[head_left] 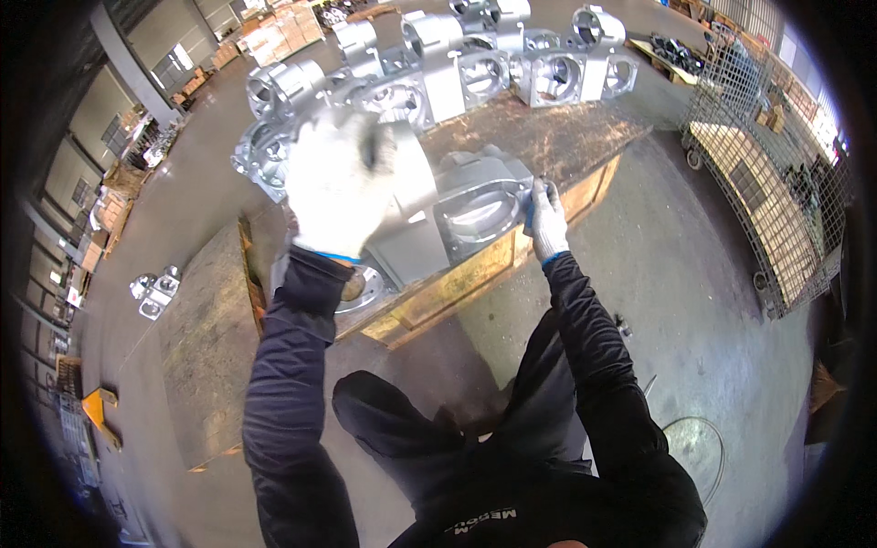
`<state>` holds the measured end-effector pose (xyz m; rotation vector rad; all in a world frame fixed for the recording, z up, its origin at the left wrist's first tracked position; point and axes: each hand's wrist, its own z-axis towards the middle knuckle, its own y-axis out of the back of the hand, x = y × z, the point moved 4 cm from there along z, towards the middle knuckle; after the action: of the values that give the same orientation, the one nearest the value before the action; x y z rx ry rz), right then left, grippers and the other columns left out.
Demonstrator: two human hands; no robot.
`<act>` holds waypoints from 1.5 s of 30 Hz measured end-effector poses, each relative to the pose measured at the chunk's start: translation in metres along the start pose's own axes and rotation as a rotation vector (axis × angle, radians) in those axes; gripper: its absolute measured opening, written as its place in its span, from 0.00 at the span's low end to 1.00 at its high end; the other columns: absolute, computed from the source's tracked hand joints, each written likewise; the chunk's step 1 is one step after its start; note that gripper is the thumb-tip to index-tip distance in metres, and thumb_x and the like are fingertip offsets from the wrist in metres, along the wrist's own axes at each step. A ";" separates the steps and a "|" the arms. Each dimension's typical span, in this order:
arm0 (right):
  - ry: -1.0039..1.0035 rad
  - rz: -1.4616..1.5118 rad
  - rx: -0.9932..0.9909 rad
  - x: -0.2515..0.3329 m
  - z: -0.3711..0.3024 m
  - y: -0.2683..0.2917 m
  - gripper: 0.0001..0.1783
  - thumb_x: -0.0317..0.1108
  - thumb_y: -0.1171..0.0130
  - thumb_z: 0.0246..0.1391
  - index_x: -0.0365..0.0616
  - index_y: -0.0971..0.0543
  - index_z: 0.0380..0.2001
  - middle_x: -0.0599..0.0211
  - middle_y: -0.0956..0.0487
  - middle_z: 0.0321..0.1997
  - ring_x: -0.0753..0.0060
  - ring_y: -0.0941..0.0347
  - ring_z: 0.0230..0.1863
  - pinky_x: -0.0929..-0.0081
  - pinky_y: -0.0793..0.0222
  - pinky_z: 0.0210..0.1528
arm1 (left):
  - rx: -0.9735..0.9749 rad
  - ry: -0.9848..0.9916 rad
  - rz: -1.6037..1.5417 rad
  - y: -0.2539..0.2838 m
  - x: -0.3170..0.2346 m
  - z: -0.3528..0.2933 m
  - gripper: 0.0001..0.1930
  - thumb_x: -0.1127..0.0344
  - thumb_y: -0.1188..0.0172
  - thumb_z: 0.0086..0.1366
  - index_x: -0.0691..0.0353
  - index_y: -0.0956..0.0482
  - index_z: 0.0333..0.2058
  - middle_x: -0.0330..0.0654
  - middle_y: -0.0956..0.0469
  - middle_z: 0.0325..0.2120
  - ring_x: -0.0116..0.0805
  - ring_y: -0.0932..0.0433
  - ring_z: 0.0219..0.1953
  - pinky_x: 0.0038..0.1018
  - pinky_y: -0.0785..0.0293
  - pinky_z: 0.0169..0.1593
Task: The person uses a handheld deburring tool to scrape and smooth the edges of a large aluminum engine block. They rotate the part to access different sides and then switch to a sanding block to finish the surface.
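Observation:
A large silver metal casting (416, 247) with a round tube on top and wide ring openings lies at the near edge of a wooden bench (585, 137). My right hand (548, 222), in a white glove with a blue cuff, has its fingers closed on the flange at the casting's right end. Over the left part of the casting is my left hand (333, 187), gloved the same way. Motion and glare smear its fingers, so whether it touches or holds anything cannot be made out.
Several similar silver castings (434, 68) stand along the bench's far side. To the right is a wire-mesh cart (763, 173) on wheels. A wooden board (206, 356) lies at the left, with a small metal part (157, 290) near it. A thin cable (717, 438) curls on the floor.

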<state>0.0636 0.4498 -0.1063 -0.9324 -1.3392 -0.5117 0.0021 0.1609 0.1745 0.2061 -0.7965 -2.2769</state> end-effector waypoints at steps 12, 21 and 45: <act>0.008 -0.209 0.379 0.005 -0.167 -0.001 0.14 0.39 0.35 0.71 0.43 0.19 0.53 0.68 0.16 0.44 0.78 0.24 0.45 0.74 0.26 0.51 | 0.217 0.016 -0.282 0.022 0.124 -0.011 0.14 0.61 0.43 0.76 0.60 0.17 0.53 0.51 0.17 0.50 0.53 0.19 0.56 0.40 0.25 0.62; 0.795 -1.098 0.390 0.040 -0.146 0.015 0.22 0.46 0.31 0.61 0.50 0.18 0.55 0.58 0.14 0.41 0.50 0.15 0.41 0.56 0.19 0.42 | 0.239 0.352 -0.176 0.003 0.141 -0.001 0.24 0.48 0.39 0.69 0.64 0.17 0.52 0.57 0.18 0.46 0.57 0.18 0.52 0.42 0.25 0.58; 0.374 -1.145 0.487 0.024 -0.200 0.002 0.16 0.47 0.39 0.66 0.45 0.20 0.42 0.49 0.15 0.31 0.41 0.15 0.36 0.49 0.20 0.39 | 0.183 0.477 -0.418 -0.011 0.160 -0.012 0.22 0.52 0.41 0.72 0.66 0.13 0.51 0.57 0.12 0.41 0.48 0.13 0.46 0.37 0.23 0.54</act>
<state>0.1878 0.2944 -0.0762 0.4071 -1.4539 -1.0842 -0.1180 0.0544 0.1708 1.0426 -0.7509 -2.3777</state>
